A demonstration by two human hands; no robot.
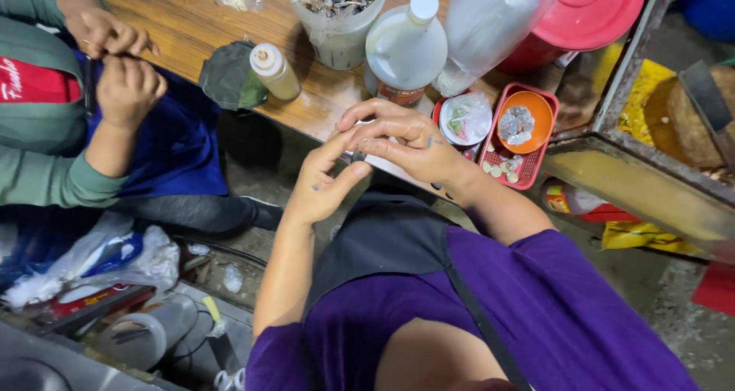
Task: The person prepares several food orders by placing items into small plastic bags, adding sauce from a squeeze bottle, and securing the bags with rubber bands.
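The person in the purple top has both hands raised together over the near edge of the worn wooden table (191, 23). The left hand (325, 186) has its thumb and fingers pinched on a small dark piece (358, 157), and the right hand (406, 142) curls over it from above, fingertips closed on the same piece. The piece is tiny and dark, mostly covered by the fingers; I cannot make out its shape.

Just beyond the hands stands one white plastic bottle with a white cap (406, 46), and beside it one clear plastic tub holding metal bits (341, 16). To the right of the hands lies one red slotted plastic tray (528, 173); in it sits one orange bowl of small pale pieces (522, 121), with a few loose pale pieces below the bowl. Next to the tray is one round container covered by a clear bag (467, 119). One small squeeze bottle with a pale cap (273, 71) lies tilted against one dark green cloth (226, 77). One large red lid (593, 8) sits at the far right of the table.

On the left, another person in a green sleeve and blue apron holds two hands (115, 62) close together, fingers closed on something too small to see.
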